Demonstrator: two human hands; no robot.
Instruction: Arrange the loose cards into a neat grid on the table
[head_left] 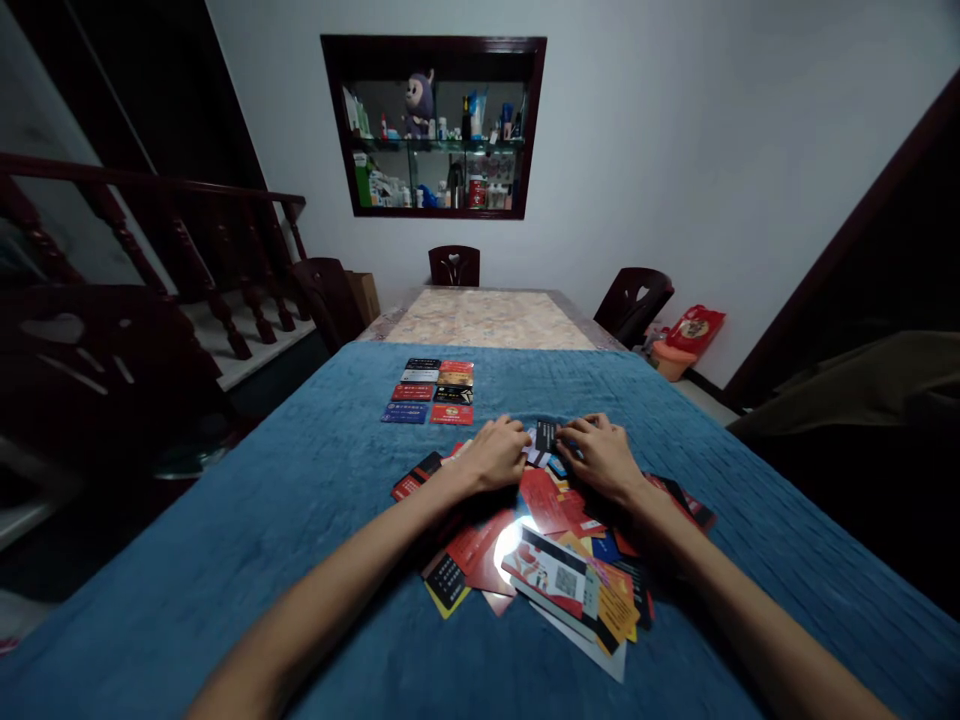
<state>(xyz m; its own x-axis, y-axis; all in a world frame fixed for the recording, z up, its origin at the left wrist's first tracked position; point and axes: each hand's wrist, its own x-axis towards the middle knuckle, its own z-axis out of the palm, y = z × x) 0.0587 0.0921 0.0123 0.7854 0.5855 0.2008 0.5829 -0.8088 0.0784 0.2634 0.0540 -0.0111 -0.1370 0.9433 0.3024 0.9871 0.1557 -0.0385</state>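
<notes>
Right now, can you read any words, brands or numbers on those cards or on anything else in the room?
No text can be read.
Black card between the left hand and right hand: white marks, too small.
Loose card pile: a QR-like square and print, blurred.
Sorted card grid: print too small.
Wall shelf bottles: labels too small.
Red bag: gold design, unreadable.

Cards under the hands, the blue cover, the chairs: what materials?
Cards: likely glossy plastic or coated card; one throws a bright glare and they lie flat and thin. Blue cover: soft fabric, matte, with a fine woven or ribbed texture. Chairs: dark, smooth, faintly shiny, so varnished wood or moulded plastic; cannot tell which. The left hand and right hand both touch the dark card.
</notes>
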